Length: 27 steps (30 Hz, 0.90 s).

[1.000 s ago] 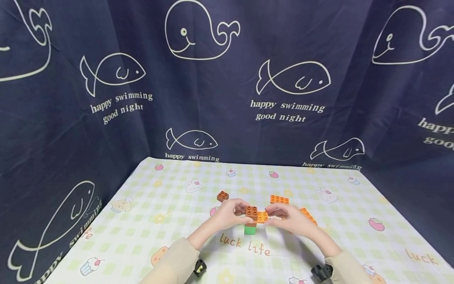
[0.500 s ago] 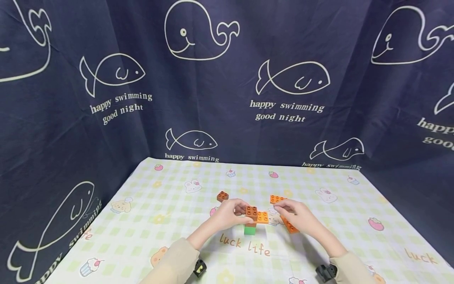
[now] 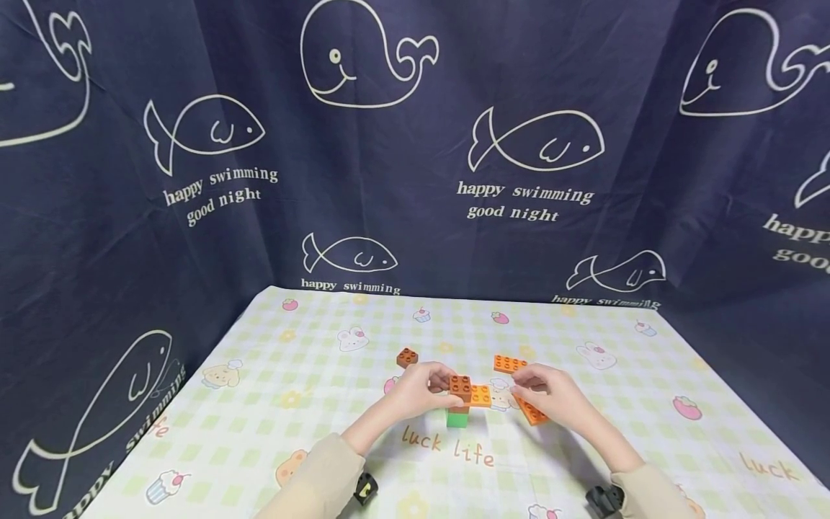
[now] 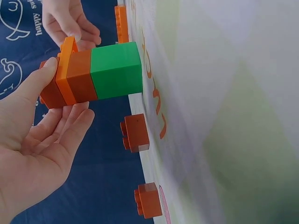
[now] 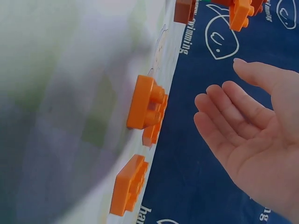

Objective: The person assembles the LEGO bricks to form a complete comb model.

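A small stack of toy building bricks stands on the table. From the bottom up it has a green brick [image 4: 117, 70], a brown brick [image 4: 81, 75], a thin orange brick [image 3: 481, 396] that juts out to the right, and another brown brick [image 3: 460, 385] on top. My left hand [image 3: 418, 391] pinches the top of the stack between thumb and fingers. My right hand [image 5: 252, 135] holds nothing; its fingers are loosely bent, apart from the stack. In the head view it overlaps a loose orange brick [image 3: 532, 411].
Another orange brick [image 3: 509, 363] lies farther back; the right wrist view shows a third orange brick [image 5: 127, 185]. Two loose brown bricks [image 4: 136, 133] rest near the left hand, one of them behind it in the head view. A patterned cloth [image 3: 259, 404] covers the table; dark curtains [image 3: 415, 173] surround it.
My right hand has left the thin orange brick on the stack and drawn back to the right, uncovering a loose orange brick. The left hand has stayed on the stack.
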Available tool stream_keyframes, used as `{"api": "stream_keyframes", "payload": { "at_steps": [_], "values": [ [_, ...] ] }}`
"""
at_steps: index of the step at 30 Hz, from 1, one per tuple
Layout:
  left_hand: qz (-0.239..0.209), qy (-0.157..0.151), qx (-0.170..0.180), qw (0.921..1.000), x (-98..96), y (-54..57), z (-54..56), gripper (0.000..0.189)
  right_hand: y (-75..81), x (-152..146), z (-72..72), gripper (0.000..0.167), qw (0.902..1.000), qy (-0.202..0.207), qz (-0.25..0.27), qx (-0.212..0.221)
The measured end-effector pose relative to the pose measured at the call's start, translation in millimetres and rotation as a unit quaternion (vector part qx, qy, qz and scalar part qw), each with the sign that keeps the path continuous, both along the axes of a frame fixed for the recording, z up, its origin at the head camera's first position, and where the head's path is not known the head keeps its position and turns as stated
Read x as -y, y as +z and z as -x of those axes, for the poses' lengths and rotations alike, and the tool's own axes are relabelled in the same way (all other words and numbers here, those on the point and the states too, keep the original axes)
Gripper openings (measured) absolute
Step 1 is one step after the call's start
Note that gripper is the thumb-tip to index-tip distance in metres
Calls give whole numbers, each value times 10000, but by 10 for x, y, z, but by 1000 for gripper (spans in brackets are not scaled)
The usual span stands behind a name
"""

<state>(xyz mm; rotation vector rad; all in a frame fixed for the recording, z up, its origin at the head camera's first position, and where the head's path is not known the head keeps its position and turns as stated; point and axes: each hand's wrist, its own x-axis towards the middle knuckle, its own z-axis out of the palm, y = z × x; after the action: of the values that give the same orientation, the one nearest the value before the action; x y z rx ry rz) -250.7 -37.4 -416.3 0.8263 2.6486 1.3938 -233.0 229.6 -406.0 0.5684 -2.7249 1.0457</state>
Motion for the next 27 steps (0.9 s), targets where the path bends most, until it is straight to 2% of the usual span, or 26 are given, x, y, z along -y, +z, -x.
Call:
{"api": "stream_keyframes", "payload": {
  "at_steps": [15, 27],
  "values": [
    [43, -18, 111, 9999, 7, 24, -4, 40, -29, -86, -48, 27, 9978, -506, -326, 283],
    [-2, -71, 194, 9998, 18, 18, -4, 40, -61, -96, -49, 33, 9904, -998, -598, 752]
  ]
}}
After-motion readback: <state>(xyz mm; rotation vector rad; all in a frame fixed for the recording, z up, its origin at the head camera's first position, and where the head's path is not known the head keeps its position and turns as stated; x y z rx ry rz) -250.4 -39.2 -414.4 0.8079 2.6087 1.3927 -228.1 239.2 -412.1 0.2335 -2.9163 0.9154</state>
